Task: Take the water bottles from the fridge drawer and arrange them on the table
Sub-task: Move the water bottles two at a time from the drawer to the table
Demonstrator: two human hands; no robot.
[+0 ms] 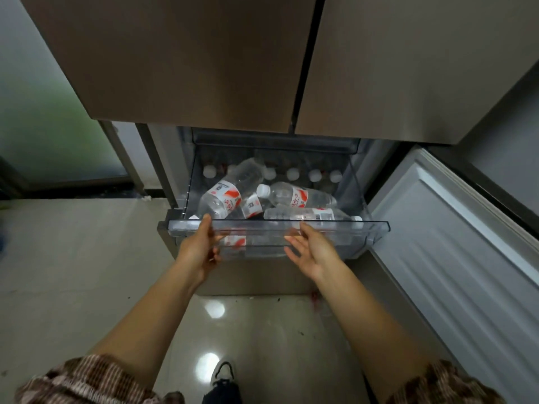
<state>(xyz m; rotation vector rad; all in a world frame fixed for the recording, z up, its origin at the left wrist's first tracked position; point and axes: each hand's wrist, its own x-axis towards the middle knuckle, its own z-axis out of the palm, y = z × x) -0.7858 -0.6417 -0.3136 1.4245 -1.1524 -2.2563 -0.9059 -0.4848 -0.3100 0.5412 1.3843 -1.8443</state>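
Clear plastic fridge drawer [376, 227] is slid out below the two brown upper fridge doors [204, 59]; the white-lined lower door [455, 243] is swung open at right. We have both hands at the drawer's front lip. Left hand [201, 246]: thumb over the top edge, fingers curled under the front, so it appears to hold the lip. Right hand [312, 249]: open, fingers spread, resting against or just beside the front wall; we cannot tell if it bears on it. Neither hand holds a bottle.

Contents: several clear plastic water bottles with red-and-white labels. Three or four lie loose on top, one tilted bottle [226, 196] at left, one lying bottle [297, 195] with its white cap toward the centre, one long bottle [312, 214] just behind the front wall. A row of white caps [293, 174] at the back marks upright bottles. No table is in view.

Judgement: step in hand is drawer access; no bottle lifted yet.

Method note: we should steady the drawer with the left hand and take the loose top bottles first, gripping mid-body at the label. The tilted one leans on others, so lifting a neighbour first may set it rolling. Thin walls will likely flex; grip lightly.
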